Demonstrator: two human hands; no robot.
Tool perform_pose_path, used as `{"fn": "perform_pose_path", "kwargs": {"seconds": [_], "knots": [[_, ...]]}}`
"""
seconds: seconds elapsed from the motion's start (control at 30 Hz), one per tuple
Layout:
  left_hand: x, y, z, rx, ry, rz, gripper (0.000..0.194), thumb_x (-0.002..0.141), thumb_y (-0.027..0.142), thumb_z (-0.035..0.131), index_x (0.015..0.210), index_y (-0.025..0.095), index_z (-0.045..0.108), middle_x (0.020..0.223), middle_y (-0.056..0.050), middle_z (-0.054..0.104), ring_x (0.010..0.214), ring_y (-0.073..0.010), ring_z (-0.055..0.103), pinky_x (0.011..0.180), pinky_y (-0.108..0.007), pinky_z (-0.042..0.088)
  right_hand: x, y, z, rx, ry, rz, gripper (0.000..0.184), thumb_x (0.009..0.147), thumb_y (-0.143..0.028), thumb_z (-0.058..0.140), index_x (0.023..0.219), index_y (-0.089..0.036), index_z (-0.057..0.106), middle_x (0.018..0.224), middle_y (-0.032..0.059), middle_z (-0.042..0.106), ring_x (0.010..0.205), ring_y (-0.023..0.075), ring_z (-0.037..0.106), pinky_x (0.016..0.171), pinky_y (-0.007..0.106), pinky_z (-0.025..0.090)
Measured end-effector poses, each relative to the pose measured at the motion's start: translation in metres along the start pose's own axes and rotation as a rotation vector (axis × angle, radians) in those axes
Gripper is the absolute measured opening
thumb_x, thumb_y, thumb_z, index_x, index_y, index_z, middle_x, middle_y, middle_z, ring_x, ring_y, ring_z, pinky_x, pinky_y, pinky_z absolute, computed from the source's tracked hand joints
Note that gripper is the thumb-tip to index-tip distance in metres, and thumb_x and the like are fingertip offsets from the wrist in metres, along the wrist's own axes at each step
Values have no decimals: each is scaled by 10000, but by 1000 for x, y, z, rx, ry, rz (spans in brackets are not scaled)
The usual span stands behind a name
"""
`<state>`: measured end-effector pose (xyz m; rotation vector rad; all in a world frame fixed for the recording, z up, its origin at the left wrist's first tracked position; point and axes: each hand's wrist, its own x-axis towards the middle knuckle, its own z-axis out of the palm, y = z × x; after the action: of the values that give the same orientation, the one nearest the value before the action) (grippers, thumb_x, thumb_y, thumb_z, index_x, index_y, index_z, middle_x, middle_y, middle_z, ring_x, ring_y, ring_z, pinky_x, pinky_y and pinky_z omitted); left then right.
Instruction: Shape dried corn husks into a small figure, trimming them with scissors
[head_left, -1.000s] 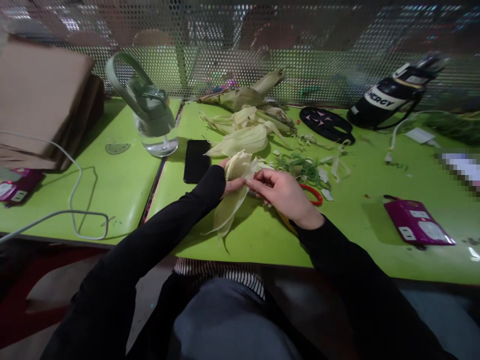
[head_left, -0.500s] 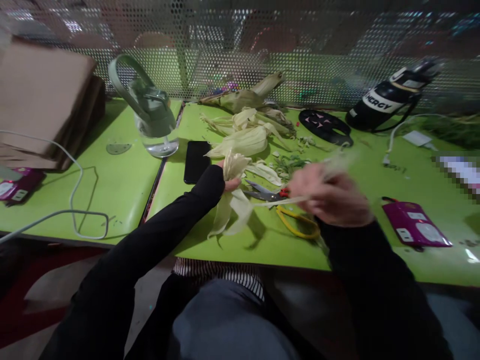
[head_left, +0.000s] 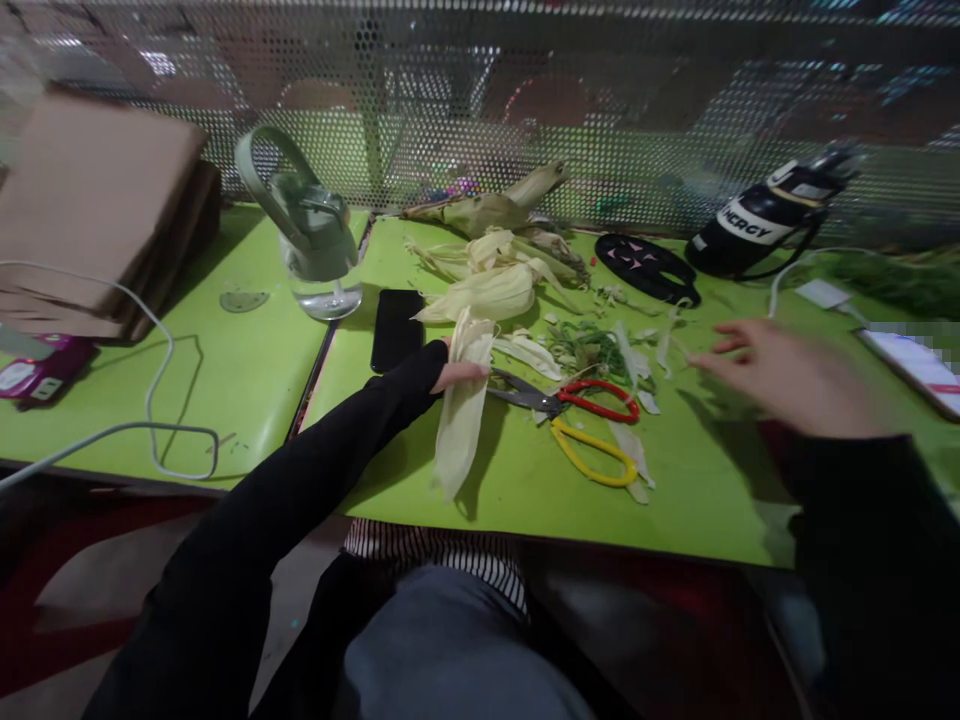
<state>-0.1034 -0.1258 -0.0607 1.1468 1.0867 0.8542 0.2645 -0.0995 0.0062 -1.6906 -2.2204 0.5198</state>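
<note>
The left hand [head_left: 459, 376] grips a corn husk [head_left: 460, 440] above the tabletop [head_left: 697, 505], at the blade end of the scissors [head_left: 554, 405], while the right hand [head_left: 795, 378] (blurred; from here I cannot tell its grip) is positioned right of them.

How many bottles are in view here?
2: a green-lidded bottle left of the black phone, and a black bottle beyond the right hand. Any behind the mesh screen can't be made out.
</note>
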Motion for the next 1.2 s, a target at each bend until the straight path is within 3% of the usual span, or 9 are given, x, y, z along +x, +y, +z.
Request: {"fn": "perform_pose_path", "kwargs": {"seconds": [0.07,0.17,0.27,0.43,0.63,0.77,0.87,1.1,1.2], "knots": [[4,-8,-1,4,-15,23,298,586,329,849,761,156,681,773,-56,703,812,-243,641,818,-395,538,-7,-15,28,-169,-156,60,432,855,-578,586,1101,-225,632,1064,187,721,841,350,688,695,461,538],[12,-19,-1,-5,50,31,242,652,378,760,674,168,643,681,-42,654,743,-214,621,763,-369,517,-20,-38,60,-296,-358,-137,484,847,-414,552,1232,-129,618,1229,227,671,1096,384,663,922,493,526],[13,-23,2,-20,98,-8,228,700,371,716,636,175,619,638,-45,628,710,-207,613,717,-351,506,-29,-54,71,-454,-342,-142,409,890,-253,451,1202,-48,617,1073,242,686,959,359,674,835,458,518],[7,-19,6,-160,-20,-94,232,737,375,759,759,168,656,680,-82,710,644,-202,640,641,-345,535,-28,-70,71,-681,-318,-185,312,880,-81,374,978,-43,668,943,250,687,876,328,639,811,414,443],[10,-25,0,-157,-33,-86,217,726,341,781,768,148,691,716,-97,737,648,-211,678,655,-357,577,-15,-82,67,-694,-399,-191,320,895,-362,526,942,-87,683,905,214,706,814,300,612,764,394,429],[10,-26,0,-190,-94,-68,215,746,351,757,766,146,695,741,-101,749,666,-221,704,663,-362,591,-8,-79,71,-600,-384,-145,136,820,-259,551,720,-186,609,690,83,640,633,210,558,641,329,391],[8,-26,1,-210,-123,-49,238,748,380,768,789,154,705,744,-110,751,693,-232,714,661,-359,588,-5,-75,73,-473,-364,-42,218,819,-256,544,621,-231,457,622,34,560,557,169,482,563,303,321],[12,-26,0,-186,-124,-55,334,718,453,819,798,155,691,711,-114,719,669,-238,688,667,-398,579,-5,-84,44,-376,-337,91,77,880,-280,483,849,-210,491,713,53,573,589,183,475,601,336,335],[12,-24,0,-196,-109,-47,332,734,462,806,780,161,674,699,-100,705,649,-222,675,670,-395,573,-11,-79,27,-141,-343,163,297,930,-454,412,985,-202,561,849,104,632,726,232,568,675,363,424]]}}
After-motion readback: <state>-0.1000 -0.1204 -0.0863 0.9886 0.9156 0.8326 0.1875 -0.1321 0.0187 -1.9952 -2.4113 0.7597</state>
